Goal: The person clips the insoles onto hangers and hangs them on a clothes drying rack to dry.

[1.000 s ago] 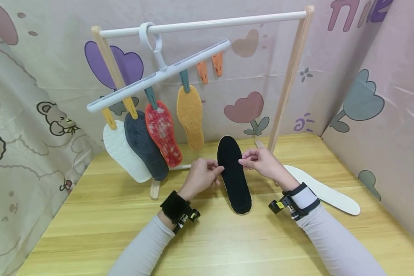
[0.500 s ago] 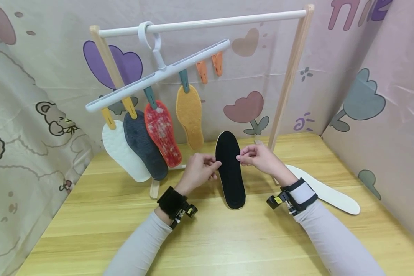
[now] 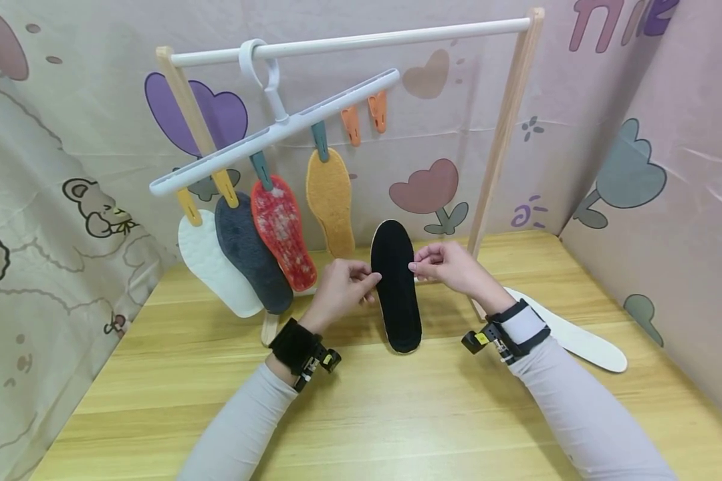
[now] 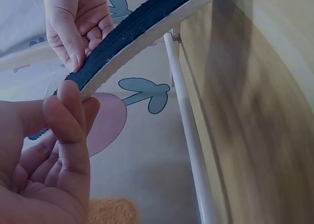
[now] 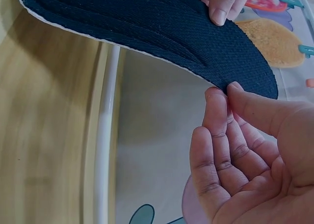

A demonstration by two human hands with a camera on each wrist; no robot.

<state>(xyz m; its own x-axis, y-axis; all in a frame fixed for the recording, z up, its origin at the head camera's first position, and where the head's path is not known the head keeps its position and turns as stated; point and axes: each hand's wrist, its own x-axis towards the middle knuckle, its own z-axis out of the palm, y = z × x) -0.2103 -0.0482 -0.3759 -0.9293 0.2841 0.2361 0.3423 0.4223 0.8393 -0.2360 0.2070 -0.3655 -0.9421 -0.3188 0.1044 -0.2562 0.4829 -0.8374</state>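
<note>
A black insole [image 3: 398, 294] with a pale underside stands nearly upright in the head view, raised over the table. My left hand [image 3: 344, 288] pinches its left edge between thumb and fingers. On the opposite edge my right hand [image 3: 448, 268] pinches it too, thumb on the dark face, as the right wrist view shows. Left of the hands, a white hanger [image 3: 277, 130] carries a white insole [image 3: 213, 264], a dark grey insole [image 3: 253, 254], a red mottled insole [image 3: 284, 234] and a yellow insole [image 3: 329, 200] in clips. Two orange clips [image 3: 350, 125] at its right end hold nothing.
The hanger hooks over the white bar [image 3: 397, 39] of a wooden-legged rack [image 3: 505, 133]. Another white insole [image 3: 583, 341] lies on the wooden table [image 3: 361, 414] by my right forearm. A printed cloth [image 3: 614, 254] encloses the back and sides.
Both hands have lifted the black insole up and away from me, shifting slightly left toward the hanger. Their pinch on its edges is unchanged.
</note>
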